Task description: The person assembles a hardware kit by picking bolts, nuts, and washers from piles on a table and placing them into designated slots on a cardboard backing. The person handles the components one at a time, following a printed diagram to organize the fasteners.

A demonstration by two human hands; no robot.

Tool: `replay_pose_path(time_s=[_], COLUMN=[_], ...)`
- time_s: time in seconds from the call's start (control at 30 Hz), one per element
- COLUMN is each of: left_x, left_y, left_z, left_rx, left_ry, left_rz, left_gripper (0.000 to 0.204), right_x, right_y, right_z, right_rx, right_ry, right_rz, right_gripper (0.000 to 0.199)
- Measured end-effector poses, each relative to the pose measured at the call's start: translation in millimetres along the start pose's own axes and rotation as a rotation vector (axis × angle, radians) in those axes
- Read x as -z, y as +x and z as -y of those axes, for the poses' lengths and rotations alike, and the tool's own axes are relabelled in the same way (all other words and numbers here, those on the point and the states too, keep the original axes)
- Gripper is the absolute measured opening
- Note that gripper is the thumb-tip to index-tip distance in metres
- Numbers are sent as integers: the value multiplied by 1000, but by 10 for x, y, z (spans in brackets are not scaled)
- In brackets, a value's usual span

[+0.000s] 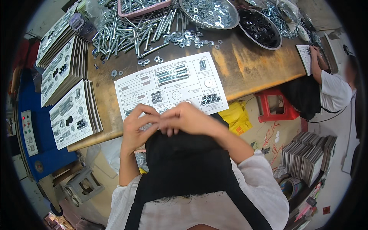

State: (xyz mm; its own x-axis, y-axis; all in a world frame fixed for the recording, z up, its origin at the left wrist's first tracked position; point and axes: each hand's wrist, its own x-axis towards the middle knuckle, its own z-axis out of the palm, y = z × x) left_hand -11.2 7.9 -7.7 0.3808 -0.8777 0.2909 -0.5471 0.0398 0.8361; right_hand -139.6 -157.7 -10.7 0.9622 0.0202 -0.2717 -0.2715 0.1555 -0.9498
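Note:
My left hand [138, 125] and my right hand [184, 118] meet over the near edge of a white printed card [217, 85], above my black apron. Their fingers are bent and pressed together, the right ones slightly blurred; whatever lies between them is hidden. On the card, long silver bolts [172, 75] rest side by side at the upper middle. Silver nuts [156, 97] sit below them, and black-ringed nuts [210, 99] fill the lower right. One flat washer [208, 83] lies above those. My hands cover part of the card's lower edge.
Loose bolts [134, 32] heap at the back below a pink tray [143, 10]. Metal bowls hold washers [211, 13] and dark parts [260, 30]. Filled cards [76, 115] stand stacked at left. Another person [331, 86] works at far right, near a red stool [276, 105].

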Motion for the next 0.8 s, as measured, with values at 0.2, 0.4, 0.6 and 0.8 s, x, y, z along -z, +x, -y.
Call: replay_pose_path(time_s=[0.2,0.4,0.6,0.8], left_x=[96,70,100,49], left_y=[-27,-173,-250,-157], left_z=[-56,23,128,203], left_rx=[-78,-10,22,0], left_ry=[98,153,238,265], left_rz=[-147,-149,-168,-150], left_gripper=[21,17,14,12], right_x=[2306,3466,3338,3757], right_y=[642,1356,1283,1218], right_z=[395,159,283,133], right_rx=[512,16,41,279], right_ry=[-871,-1240,-1004,308], right_rz=[-1139,-772,-856,-748], right_gripper=[21,27,20,33])
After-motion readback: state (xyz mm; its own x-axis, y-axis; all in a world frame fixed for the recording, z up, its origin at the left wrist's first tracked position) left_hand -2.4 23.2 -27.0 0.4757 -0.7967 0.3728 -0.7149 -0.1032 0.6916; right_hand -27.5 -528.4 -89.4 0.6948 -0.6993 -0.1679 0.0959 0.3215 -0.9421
